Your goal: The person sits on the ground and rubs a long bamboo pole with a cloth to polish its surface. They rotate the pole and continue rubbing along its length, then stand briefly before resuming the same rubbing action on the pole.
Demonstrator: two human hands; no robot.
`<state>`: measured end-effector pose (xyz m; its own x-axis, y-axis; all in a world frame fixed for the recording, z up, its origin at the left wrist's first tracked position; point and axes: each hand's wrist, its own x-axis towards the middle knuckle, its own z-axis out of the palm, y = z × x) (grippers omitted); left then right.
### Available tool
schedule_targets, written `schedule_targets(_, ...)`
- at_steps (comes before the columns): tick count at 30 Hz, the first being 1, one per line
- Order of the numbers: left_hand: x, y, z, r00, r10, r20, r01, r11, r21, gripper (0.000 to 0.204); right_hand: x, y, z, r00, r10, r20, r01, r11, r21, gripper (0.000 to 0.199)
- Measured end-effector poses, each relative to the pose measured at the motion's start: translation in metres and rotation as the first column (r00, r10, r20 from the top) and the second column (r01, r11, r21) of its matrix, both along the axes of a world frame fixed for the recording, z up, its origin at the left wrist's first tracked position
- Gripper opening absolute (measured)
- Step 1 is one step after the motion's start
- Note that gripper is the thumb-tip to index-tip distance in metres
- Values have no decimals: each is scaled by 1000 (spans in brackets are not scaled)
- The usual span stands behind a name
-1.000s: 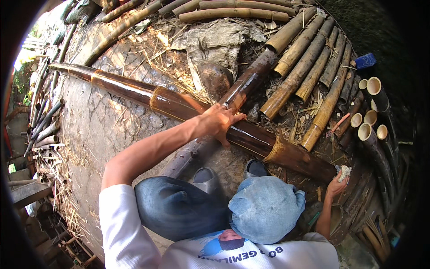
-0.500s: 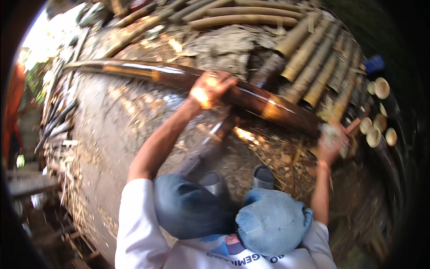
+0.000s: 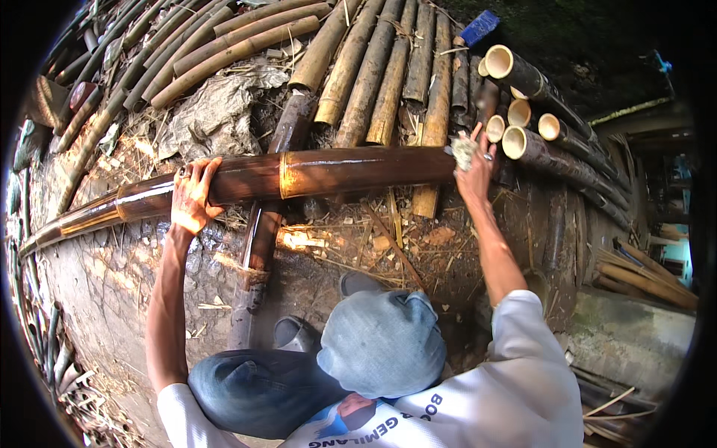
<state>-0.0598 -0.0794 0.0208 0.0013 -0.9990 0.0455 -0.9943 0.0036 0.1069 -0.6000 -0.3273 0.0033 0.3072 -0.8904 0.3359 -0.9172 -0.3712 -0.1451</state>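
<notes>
You've got few packaging items here, no signs or screens. Crumpled grey plastic sheet (image 3: 216,112) lies just above the long dark bamboo pole (image 3: 299,175), left of its gold band. Small blue rectangular box (image 3: 479,27) sits far above the pole's right end, among the stacked poles.

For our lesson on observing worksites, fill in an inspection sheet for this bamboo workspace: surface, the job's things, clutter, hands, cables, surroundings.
Surface: bare earth ground strewn with dry chaff.
Job's things: long dark bamboo pole lying crosswise, resting on a dark bamboo piece.
Clutter: crumpled grey sheet, blue block, splinters.
Hands: left hand grips the pole from above; right hand at the pole's end, holding a pale wad.
Cables: nothing seen.
Surroundings: tan bamboo lengths laid side by side, hollow cut bamboo tubes at right, concrete block.
</notes>
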Motion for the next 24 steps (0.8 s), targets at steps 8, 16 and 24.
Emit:
schedule_targets(8, 11, -12, -4, 1000, -11, 20, 10, 999, 37, 110, 114, 61, -35, 969, 155, 191, -179, 977, 118, 54)
schedule_targets(16, 5, -9, -12, 1000, 7, 14, -7, 1000, 23, 113, -14, -12, -26, 673, -451, 586, 367, 892, 265, 44)
schedule_targets(24, -8, -10, 2, 1000, 12, 22, -11, 1000, -26, 104, 8, 10, -5, 954, -293, 61, 293, 956, 17, 54)
